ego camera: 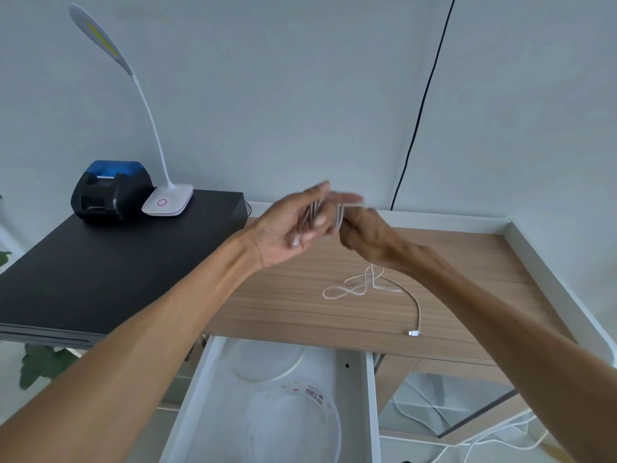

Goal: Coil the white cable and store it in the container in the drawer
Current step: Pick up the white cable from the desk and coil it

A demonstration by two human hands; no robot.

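Note:
My left hand (290,222) is raised above the wooden desk (283,305) with several loops of the white cable (359,285) wound around its fingers. My right hand (364,232) is right beside it, pinching the cable at the loops. The loose part hangs down from my hands, lies in tangled loops on the desk, and ends in a plug (414,333) near the front edge. Below the desk the white drawer (372,396) stands pulled out. A clear round container (293,426) sits in it, and its clear lid (267,362) lies behind it.
A black flat box (110,262) covers the left of the desk, carrying a black and blue printer (112,188) and a white desk lamp (167,198). A black wire (424,101) runs down the wall. White cables (467,439) lie on the floor to the right.

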